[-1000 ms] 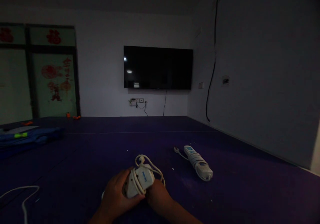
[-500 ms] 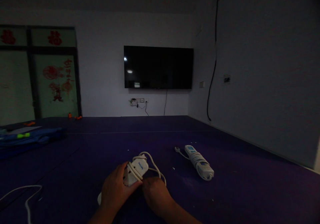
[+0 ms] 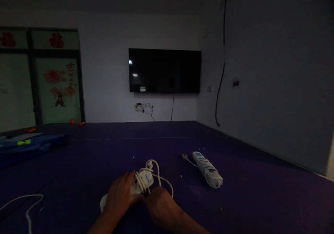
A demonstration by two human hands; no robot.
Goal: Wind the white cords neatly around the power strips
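My left hand (image 3: 120,195) is wrapped over a white power strip (image 3: 147,178) with a small blue label, low in the middle of the view. Part of its cord (image 3: 141,182) is looped round the strip's body, and the plug (image 3: 150,164) lies beyond its far end. Close against the strip's right side, my right hand (image 3: 161,203) is closed on the cord, a slack loop of which arcs over the purple surface. The fingertips of the right hand are partly hidden. The strip's near end shows behind my left wrist.
A second power strip (image 3: 210,169), its cord wound round it, lies to the right on the purple surface (image 3: 242,199). At far left is blue cloth (image 3: 49,141); a loose white cable (image 3: 28,209) is at lower left. A television (image 3: 165,70) hangs on the far wall.
The held strip has tilted flatter and shifted slightly down and left with my left hand. My right hand has moved slightly down and left, and the cord loop has changed shape.
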